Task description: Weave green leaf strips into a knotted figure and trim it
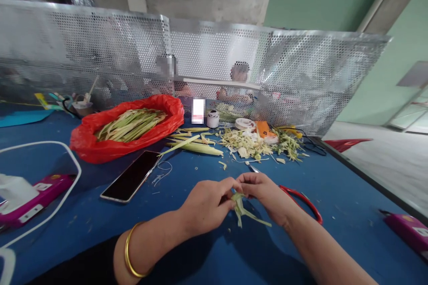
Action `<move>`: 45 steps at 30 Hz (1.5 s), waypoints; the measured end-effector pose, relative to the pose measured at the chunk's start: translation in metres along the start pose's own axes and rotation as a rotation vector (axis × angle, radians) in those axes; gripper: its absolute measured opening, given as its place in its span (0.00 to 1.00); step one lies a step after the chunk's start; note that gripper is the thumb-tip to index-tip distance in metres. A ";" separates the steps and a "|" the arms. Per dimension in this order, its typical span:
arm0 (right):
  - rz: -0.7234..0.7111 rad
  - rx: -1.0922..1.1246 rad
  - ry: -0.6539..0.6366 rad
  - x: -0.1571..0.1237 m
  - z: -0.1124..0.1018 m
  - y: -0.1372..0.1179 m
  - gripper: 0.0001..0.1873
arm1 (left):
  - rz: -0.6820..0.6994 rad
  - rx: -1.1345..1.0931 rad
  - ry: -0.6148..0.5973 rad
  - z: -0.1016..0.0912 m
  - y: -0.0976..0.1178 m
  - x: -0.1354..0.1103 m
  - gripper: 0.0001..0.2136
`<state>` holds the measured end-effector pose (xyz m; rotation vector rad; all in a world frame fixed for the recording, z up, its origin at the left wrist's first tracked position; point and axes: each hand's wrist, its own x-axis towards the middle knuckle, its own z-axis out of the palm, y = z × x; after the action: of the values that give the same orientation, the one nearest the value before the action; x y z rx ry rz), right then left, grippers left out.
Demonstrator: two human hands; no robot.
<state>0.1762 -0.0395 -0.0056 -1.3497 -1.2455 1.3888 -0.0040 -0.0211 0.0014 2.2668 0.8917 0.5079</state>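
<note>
Pale green strips of leaf, which look like plant husk [240,207], dangle between my two hands above the blue table. My left hand [210,205] pinches the strips between thumb and fingers; its fingertips partly hide them. My right hand [262,189] is closed at the upper end of the same piece, its fingertips meeting those of the left. Under the right hand and wrist lie scissors with red handles [306,200]; part of them is hidden. Further back, several long pale husk leaves [197,147] rest beside a pile of husk scraps [247,144].
A red plastic bag [83,142] full of long green leaves stands at the back left. In front of it lies a phone [132,178]. Purple power strips [53,191] sit left and right, with a white cable [75,160]. A perforated metal screen [207,44] spans the back; people sit behind it.
</note>
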 end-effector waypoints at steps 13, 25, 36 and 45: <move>-0.026 0.046 0.028 0.000 -0.002 -0.005 0.09 | -0.029 0.035 0.068 0.000 0.000 0.001 0.10; -0.187 -0.193 0.097 0.000 0.004 -0.004 0.09 | -0.213 -0.390 0.001 0.008 -0.011 0.006 0.06; -0.126 -0.171 0.084 0.001 0.008 0.001 0.10 | -0.259 -0.357 -0.040 0.004 -0.005 0.004 0.07; -0.050 -0.096 0.071 0.001 0.006 -0.003 0.10 | -0.111 -0.025 0.053 0.003 -0.002 0.001 0.07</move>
<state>0.1699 -0.0383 -0.0032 -1.4113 -1.3041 1.2495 -0.0030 -0.0205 -0.0025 2.1763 1.0255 0.5279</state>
